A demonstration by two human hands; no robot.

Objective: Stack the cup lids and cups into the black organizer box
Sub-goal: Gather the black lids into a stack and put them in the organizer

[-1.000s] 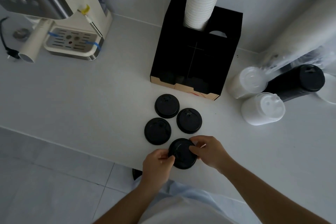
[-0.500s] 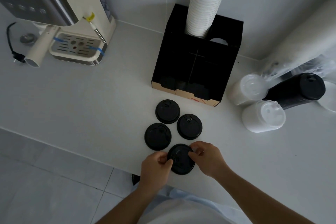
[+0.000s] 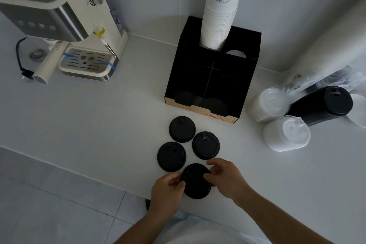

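Box (image 3: 212, 77) holds cup stack (image 3: 218, 20). Four black lids on counter (image 3: 99, 125); your left hand (image 3: 165, 192) and right hand (image 3: 227, 179) both pinch nearest lid (image 3: 195, 181).

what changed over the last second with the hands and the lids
Very little. Both hands, left and right, keep gripping the nearest lid at its edges; it has not left the counter. The other three lids and the box stayed put. The framing shift looks like head movement.
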